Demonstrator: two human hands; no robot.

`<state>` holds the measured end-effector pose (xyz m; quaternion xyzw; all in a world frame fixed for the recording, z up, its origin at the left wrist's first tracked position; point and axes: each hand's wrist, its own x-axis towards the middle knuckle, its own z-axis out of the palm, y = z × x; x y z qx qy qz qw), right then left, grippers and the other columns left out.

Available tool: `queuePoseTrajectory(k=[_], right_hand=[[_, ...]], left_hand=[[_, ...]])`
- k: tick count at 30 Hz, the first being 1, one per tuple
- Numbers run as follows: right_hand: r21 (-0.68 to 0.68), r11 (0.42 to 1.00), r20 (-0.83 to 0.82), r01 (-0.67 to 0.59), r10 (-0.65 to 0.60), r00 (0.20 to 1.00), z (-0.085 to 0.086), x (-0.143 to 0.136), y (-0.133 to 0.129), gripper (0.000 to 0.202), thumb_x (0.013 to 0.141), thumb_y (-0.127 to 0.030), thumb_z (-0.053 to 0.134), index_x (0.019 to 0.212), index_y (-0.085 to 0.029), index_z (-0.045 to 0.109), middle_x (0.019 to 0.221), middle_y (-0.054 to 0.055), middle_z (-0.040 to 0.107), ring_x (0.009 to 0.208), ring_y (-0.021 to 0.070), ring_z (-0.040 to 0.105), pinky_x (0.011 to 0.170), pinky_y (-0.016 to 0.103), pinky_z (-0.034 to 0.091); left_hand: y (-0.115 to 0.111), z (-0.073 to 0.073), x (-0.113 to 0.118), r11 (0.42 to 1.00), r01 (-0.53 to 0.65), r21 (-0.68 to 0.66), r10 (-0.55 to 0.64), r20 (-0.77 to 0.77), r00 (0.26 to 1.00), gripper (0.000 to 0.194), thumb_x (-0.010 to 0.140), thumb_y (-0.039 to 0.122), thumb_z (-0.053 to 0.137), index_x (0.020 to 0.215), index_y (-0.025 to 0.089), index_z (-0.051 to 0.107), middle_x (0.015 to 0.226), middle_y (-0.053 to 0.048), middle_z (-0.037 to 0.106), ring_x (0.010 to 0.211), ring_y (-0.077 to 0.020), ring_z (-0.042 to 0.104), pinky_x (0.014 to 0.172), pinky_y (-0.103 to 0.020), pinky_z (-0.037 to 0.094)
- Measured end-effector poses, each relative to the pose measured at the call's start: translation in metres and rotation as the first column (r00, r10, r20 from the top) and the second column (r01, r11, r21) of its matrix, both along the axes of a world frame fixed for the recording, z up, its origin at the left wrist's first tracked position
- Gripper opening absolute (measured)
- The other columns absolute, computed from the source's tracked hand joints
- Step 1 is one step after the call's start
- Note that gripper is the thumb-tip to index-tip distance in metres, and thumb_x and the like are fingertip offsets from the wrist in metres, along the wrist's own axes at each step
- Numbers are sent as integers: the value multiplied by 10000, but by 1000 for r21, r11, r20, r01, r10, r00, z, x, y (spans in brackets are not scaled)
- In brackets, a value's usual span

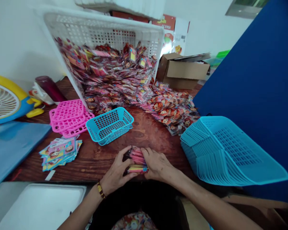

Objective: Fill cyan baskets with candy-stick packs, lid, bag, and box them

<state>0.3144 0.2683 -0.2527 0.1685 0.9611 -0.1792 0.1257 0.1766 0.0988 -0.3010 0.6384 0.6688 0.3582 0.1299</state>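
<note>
At the front edge of the dark wooden table, my left hand (117, 171) and my right hand (157, 163) close in from both sides on a bundle of small plastic-wrapped packets (137, 156). The packets stand pressed together in a row, mostly pink, with a yellow one nearest me. My left fingers wrap the left end; my right fingers press the right end. Just beyond the hands stands a small blue basket (110, 126) with nothing in it. A large heap of similar packets (168, 107) spills onto the table from a white crate (100, 24) lying on its side.
A stack of nested blue baskets (220, 153) stands at the right, beside a blue panel (254, 89). To the left lie pink perforated lids (70, 116), printed cards (60, 151), a fan (7, 99) and a dark red bottle (50, 88). A cardboard box (184, 72) sits behind.
</note>
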Motion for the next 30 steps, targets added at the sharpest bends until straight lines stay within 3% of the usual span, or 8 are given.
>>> queuePoseTrajectory(k=[3,6,8,11,14,19,24,30], right_hand=[[1,1000,-40,11,-11,999,-3,3,4,893,621,-316,732,1419,-188,351,1343,165,526,1158,333,562,892,428,476],[-17,1000,-74,20,-21,997,-6,5,9,894,605,-312,721,1413,-174,365,1321,147,550,1152,330,574,875,411,473],[-49,998,-92,48,-52,994,-6,6,14,861,605,-324,717,1389,-176,394,1292,130,577,1147,327,586,868,403,469],[-99,990,-120,102,-114,986,-2,7,21,786,605,-355,728,1326,-203,454,1262,100,613,1127,320,608,865,389,459],[-152,979,-123,138,-157,980,10,13,23,757,595,-357,752,1291,-221,488,1206,71,654,1087,307,631,847,370,457],[-330,924,-159,192,-255,954,59,40,22,796,553,-350,815,1278,-242,503,1111,22,680,951,248,649,777,310,475],[-452,880,-231,145,-272,934,117,49,38,802,559,-340,823,1277,-216,485,1074,18,672,907,227,635,730,279,500],[-202,979,-33,35,-42,999,120,4,48,692,537,-413,827,1130,-194,547,970,21,687,801,210,636,601,247,434]], left_hand=[[-15,9,-5,945,-273,178,297,-127,946,406,906,347,642,1279,263,505,1560,-113,227,1459,-336,243,1187,-582,263],[-24,17,-36,719,-590,367,669,-138,730,449,918,311,621,1336,268,463,1549,-116,234,1470,-328,223,1204,-583,218],[-25,18,-66,667,-641,379,731,-170,661,560,880,379,668,1371,230,442,1581,-151,143,1480,-370,179,1195,-603,222],[-20,15,-103,796,-552,247,603,-245,759,430,871,411,666,1220,195,536,1602,-144,106,1477,-391,190,1171,-605,285],[-18,16,-114,840,-499,215,535,-171,827,150,950,327,543,982,182,568,1571,-119,205,1432,-319,328,1166,-538,338],[-32,34,-85,917,-373,139,384,-67,921,123,972,274,504,915,195,579,1581,-98,227,1373,-266,421,1135,-486,394],[-43,42,-45,980,-187,62,189,-42,981,146,974,187,472,1029,222,603,1625,-62,155,1474,-261,275,1198,-456,311],[-43,34,-14,996,-91,9,91,-18,996,164,968,136,445,975,206,593,1652,-46,32,1509,-269,179,1218,-455,259]])
